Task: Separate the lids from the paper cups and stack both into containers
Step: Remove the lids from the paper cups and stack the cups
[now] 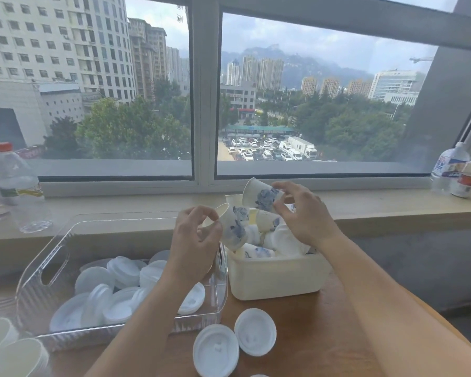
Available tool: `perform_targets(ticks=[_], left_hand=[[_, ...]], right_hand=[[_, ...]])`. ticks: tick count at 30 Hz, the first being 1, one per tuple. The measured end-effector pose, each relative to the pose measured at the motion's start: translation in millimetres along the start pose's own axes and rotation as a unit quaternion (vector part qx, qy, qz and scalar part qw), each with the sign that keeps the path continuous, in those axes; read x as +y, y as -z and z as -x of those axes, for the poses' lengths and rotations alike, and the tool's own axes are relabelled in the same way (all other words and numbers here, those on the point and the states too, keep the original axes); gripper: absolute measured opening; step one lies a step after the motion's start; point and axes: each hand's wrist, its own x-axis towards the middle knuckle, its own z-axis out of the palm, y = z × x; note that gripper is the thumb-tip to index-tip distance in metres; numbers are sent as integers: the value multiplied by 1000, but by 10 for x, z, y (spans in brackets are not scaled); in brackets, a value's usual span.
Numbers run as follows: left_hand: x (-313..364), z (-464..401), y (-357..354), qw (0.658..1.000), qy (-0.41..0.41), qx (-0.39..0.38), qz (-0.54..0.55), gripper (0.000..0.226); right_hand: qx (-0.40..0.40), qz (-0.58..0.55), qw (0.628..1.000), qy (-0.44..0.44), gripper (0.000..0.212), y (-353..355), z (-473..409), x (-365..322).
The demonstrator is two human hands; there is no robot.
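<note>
Lids (120, 292) fill the clear tray (52, 257) and cups (259, 240) the tub (278, 278), two lids (234, 338) lie loose on the desk (324, 336), while left hand (196, 240) fingers pinch one cup (233, 227) and right hand (305, 213) fingers curl on another (261, 194).

An upper-floor room in a city block, likely an office: a wide window (201, 85) looks down on a car park (267, 149) and towers. A wooden worktop (324, 322) meets the sill (392, 210), where bottles (19, 183) stand at the far left.
</note>
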Motion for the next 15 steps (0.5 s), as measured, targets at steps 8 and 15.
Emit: perform_targets(ticks=[8, 15], left_hand=[[173, 137, 7, 997, -20, 41, 70, 37], [321, 264, 138, 987, -3, 65, 147, 54]], right_hand=[[-45, -441, 890, -109, 36, -180, 333, -333], [-104, -614, 769, -147, 48, -245, 546, -398]])
